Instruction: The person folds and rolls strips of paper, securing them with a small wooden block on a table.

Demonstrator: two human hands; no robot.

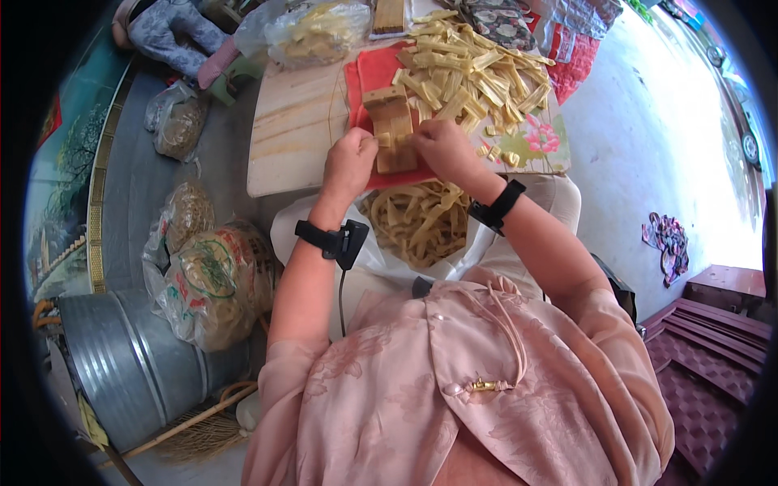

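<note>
Both hands are closed at the near end of a small wooden holder [390, 108], which has a raised, curved back. My left hand [352, 162] pinches at its left side, where a short yellow strip [384, 140] crosses the wood. From the right, my right hand [447, 147] grips the strip's other side, its fingertips partly hidden. A red cloth [371, 69] lies beneath the holder. Beyond my right hand is a large heap of flat, pale yellow strips [478, 73]. A few small folded yellow pieces [509, 159] lie near my right wrist.
The holder stands on a board-topped table [284, 130]. Below its front edge, a white bag [381, 257] of yellow strips rests at my lap. Stuffed plastic bags [215, 279] and a metal drum [146, 364] stand left. A person [174, 36] sits at far left; maroon furniture [713, 364] is right.
</note>
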